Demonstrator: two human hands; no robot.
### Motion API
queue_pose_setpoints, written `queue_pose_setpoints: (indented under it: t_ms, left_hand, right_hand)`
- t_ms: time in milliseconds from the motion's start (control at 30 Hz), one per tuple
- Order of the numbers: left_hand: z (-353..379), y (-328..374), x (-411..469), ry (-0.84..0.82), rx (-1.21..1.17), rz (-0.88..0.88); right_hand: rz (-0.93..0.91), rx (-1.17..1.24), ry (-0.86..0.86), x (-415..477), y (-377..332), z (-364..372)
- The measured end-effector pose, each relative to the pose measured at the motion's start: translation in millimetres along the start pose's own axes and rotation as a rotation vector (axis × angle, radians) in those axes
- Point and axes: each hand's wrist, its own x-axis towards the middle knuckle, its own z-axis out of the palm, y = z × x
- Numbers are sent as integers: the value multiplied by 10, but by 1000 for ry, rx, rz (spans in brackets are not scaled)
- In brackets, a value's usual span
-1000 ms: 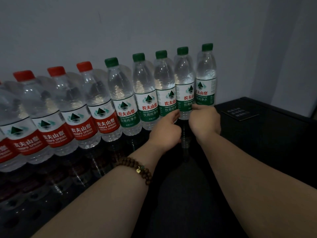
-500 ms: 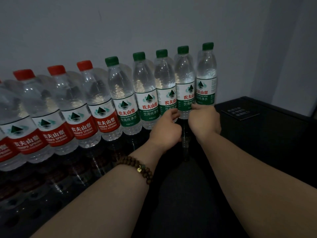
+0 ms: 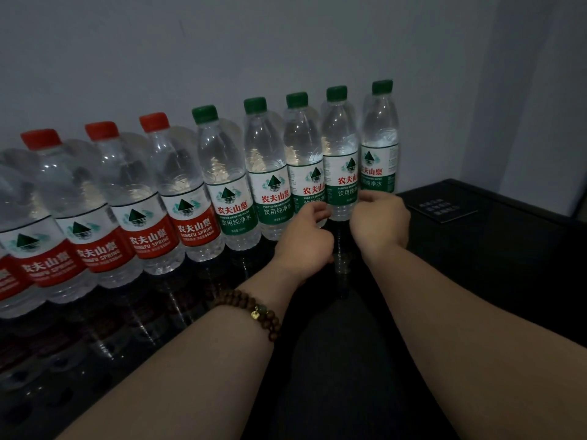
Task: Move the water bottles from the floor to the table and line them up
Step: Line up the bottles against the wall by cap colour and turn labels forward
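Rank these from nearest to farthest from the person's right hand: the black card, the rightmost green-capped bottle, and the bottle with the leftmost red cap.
1. Rightmost green-capped bottle: directly behind the right hand, at its fingers.
2. Black card: flat on the table, a little to the hand's right.
3. Bottle with the leftmost red cap: far off to the left.
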Motion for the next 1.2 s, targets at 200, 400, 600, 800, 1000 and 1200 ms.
queue_pose_setpoints:
  t_ms: [200, 400, 600, 800, 1000, 1200]
  left_hand:
    - [3, 17, -11, 17, -5, -5]
    - [6, 34, -11, 36, -62, -17]
    - [8, 34, 2, 49, -120, -25]
    - [13, 31, 8, 58, -131, -17]
    - [1, 34, -16, 59, -97, -14]
    - [-27, 1, -25, 65, -12, 30]
  right_hand:
    - [-7, -10, -10, 10, 8, 3]
    - [-12, -32, -44, -1, 1, -5]
    - [-10, -39, -52, -12, -3, -15]
    - [-15, -43, -30, 32, 34, -2]
    - [21, 90, 139, 151, 120, 47]
    - [118, 163, 122, 274, 159, 70]
